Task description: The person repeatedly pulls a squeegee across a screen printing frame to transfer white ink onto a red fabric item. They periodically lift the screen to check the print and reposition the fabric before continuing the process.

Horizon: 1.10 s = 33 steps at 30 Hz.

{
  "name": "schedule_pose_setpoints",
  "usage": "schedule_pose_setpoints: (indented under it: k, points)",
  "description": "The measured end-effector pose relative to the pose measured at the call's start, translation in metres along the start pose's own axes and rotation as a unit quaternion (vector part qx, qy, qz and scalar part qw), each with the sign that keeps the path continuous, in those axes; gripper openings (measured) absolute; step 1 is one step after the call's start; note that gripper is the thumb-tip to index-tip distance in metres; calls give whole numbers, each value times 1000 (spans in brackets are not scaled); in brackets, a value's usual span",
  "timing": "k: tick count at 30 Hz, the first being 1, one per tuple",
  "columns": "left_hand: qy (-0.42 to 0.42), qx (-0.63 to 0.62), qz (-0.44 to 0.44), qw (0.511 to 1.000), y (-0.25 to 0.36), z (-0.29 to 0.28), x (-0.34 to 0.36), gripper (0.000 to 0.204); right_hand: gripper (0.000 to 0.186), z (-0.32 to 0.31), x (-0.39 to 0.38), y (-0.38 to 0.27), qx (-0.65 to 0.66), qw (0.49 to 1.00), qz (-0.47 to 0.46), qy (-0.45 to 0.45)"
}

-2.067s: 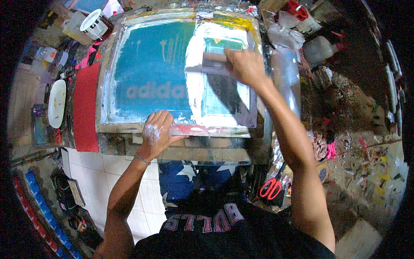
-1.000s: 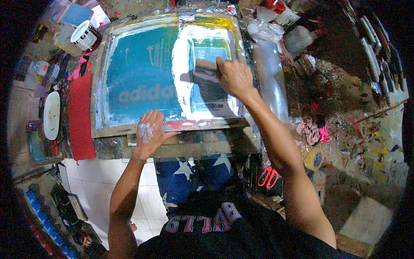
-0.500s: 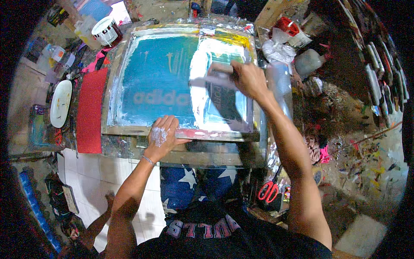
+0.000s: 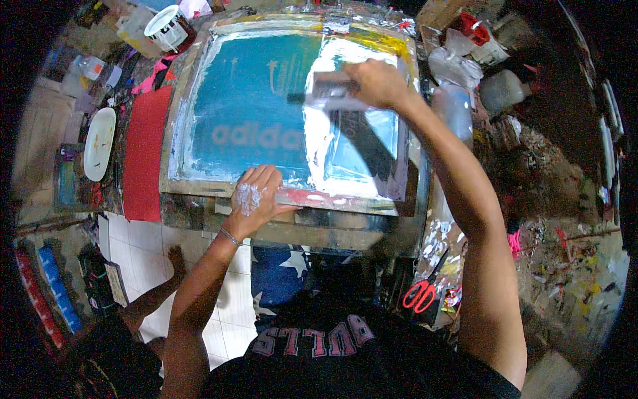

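A wood-framed printing screen with teal mesh lies on the worktable. White ink covers part of its right side. My right hand is closed around the brown handle of a squeegee, over the white-inked part; motion blurs its blade. My left hand, with white ink smeared on its back, grips the near edge of the frame, fingers on top and thumb stretched along the edge. Whatever lies beneath the screen is mostly hidden.
Left of the screen are a red sheet, a white oval dish and an ink tub. Red-handled scissors lie near right. Plastic containers stand at right. Another person's arm shows at lower left.
My right hand has moved the squeegee away from me and slightly left across the screen. My left hand keeps its hold. The view has shifted, and more of the other person shows.
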<state>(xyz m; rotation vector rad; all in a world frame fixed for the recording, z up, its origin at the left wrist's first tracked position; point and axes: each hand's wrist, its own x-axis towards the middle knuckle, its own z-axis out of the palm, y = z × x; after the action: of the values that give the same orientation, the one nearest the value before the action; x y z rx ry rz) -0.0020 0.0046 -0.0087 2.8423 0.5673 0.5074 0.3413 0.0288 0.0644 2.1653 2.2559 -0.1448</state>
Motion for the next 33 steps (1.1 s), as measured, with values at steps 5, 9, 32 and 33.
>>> schedule_pose_setpoints:
  k: [5,9,32,33]
  points:
    - [-15,-14,-25,999,3,-2,3,57,19,10,-72,-42,-14,994,-102,31]
    - [11,-4,-19,1000,4,0,2,59,19,1,-121,-64,52,996,-74,-16]
    - [-25,2,-39,999,4,0,3,61,15,4,-159,-88,26,994,68,81]
    - [-14,1,-37,999,4,0,3,61,15,7,-164,-94,24,995,60,72]
